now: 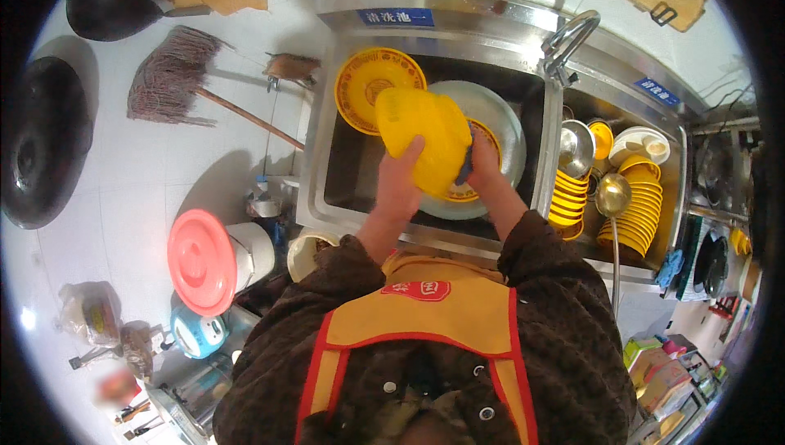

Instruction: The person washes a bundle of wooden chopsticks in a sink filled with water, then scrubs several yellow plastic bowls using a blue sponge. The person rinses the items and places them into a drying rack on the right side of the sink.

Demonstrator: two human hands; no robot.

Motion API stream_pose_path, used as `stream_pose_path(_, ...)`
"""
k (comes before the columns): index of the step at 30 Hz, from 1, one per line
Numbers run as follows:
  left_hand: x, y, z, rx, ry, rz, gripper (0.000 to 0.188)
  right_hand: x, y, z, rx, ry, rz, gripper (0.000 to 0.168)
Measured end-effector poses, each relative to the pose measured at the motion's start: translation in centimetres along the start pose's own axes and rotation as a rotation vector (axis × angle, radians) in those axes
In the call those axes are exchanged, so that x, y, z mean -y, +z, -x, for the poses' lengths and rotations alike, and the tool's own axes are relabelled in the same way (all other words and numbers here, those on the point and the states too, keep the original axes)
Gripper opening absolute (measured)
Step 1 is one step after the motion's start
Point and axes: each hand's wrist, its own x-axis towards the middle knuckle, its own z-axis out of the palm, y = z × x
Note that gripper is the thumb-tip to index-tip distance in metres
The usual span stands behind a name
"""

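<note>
Over the left basin, my left hand (400, 178) grips the lower left side of a yellow bowl (426, 135), its plain outer surface facing up. At the bowl's right side, my right hand (486, 163) presses a dark blue cloth (465, 166) against it. Beneath the hands lies a large pale round basin (514, 138), where part of another patterned yellow dish (487, 132) shows. A yellow plate with a reddish patterned rim (349, 91) rests at the upper left of the sink, partly covered by the held bowl.
The right sink (674, 200) holds stacked yellow bowls (641, 212), more stacked yellow dishes (567, 203), a metal bowl (575, 149), white dishes (638, 144) and a long-handled ladle (613, 195). A curved faucet (570, 43) stands between the basins. Left are a pink-lidded bucket (202, 261) and a mop (175, 77).
</note>
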Motion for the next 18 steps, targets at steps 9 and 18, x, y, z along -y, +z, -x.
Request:
stream_pose_path(9, 0.5, -1.4, -1.8, 0.025, -0.044, 0.065, 0.041, -3.4, 8.6, 7.9, -0.068, -1.093, 1.258, 0.055)
stream_pose_path(18, -4.4, -7.8, -0.9, 0.153, -0.195, 0.328, 0.049, 1.7, 3.4, 3.0, -0.036, -0.385, 0.701, 0.049)
